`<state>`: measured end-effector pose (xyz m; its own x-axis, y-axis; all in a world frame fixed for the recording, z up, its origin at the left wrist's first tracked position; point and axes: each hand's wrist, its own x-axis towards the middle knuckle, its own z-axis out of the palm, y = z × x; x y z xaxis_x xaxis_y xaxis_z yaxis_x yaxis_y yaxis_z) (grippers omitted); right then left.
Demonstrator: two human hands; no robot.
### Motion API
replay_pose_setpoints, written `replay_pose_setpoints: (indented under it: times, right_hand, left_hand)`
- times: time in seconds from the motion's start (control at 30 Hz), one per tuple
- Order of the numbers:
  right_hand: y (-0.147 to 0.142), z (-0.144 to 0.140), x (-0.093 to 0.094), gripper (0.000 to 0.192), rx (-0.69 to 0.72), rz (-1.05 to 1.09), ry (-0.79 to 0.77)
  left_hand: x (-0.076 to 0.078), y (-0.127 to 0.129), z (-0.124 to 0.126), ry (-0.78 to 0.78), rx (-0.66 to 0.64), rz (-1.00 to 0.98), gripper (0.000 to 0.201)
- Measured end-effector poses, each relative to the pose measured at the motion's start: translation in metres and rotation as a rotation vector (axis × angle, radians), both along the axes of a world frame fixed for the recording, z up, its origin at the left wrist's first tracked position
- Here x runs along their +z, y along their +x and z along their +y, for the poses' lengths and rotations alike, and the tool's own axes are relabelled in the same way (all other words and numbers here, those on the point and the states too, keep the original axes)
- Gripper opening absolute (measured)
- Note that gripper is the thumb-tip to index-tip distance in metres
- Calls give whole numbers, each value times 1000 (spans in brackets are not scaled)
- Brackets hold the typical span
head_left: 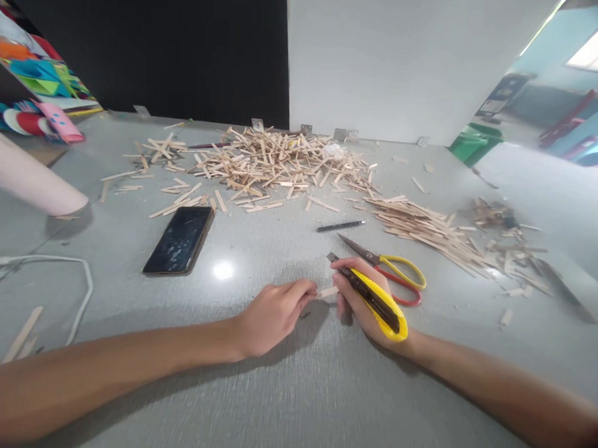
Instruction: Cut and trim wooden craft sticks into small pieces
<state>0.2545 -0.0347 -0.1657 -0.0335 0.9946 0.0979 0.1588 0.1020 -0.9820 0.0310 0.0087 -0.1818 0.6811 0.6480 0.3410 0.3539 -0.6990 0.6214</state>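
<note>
Stick piece pinched btwn both hands; right hand also grips yellow cutter, left hand closed on stick.

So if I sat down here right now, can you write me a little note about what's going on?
Left hand: pinching a small wooden stick piece against the table.
Right hand: gripping a yellow utility knife, its tip beside that piece.
Scissors lie just behind the right hand, a pen and a phone farther back.
Big stick pile at the back, a second bundle on the right.
Done: can't tell whether the piece is cut.
</note>
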Motion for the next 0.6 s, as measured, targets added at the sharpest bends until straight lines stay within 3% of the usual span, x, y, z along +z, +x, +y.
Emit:
replay_pose_setpoints:
  times: [0.13, 0.3, 0.6]
  right_hand:
    - [0, 3, -2, 23, -80, 0, 65]
    - [-1, 8, -3, 26, -164, 32, 109]
    - [-5, 5, 1, 21, -151, 16, 162]
  left_hand:
    - [4, -1, -1, -108, 25, -37, 13]
    - [11, -2, 1, -282, -31, -83, 20]
    - [14, 6, 13, -696, -92, -249, 28]
